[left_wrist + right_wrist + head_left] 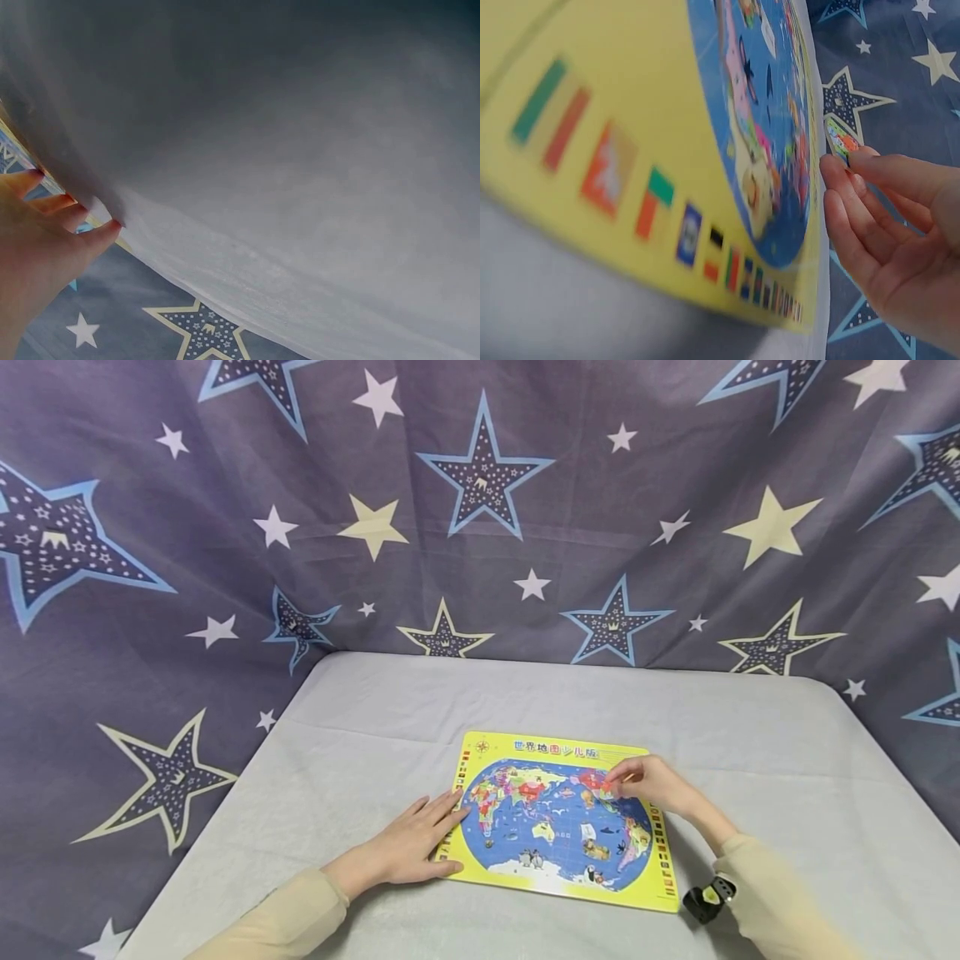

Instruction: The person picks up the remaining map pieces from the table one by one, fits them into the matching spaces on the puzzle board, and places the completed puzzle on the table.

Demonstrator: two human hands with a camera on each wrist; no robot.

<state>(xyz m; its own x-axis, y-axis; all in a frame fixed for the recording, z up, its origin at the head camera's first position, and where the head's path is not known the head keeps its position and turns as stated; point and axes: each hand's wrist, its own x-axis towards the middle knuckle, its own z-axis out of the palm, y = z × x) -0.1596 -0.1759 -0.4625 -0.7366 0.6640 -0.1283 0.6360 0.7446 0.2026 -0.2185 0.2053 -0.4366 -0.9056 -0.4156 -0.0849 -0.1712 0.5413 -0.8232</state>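
Observation:
A yellow-bordered world map puzzle board (558, 889) lies flat on the grey-covered table. My left hand (408, 843) rests at its left edge, fingers spread and fairly straight, fingertips over the border. The left wrist view shows the same hand (45, 240) with its fingertips along the board's edge. Over the upper right of the map, my right hand (648, 783) pinches a small puzzle piece. That puzzle piece (841, 139), thin with a green and red print, stands tilted between thumb and fingers of the right hand (900, 232) in the right wrist view.
Grey cloth (360, 727) covers the table around the board. A dark curtain with stars (480, 468) hangs behind and along the sides. A black wrist camera (708, 900) sits at the right sleeve, close to the board's lower right corner.

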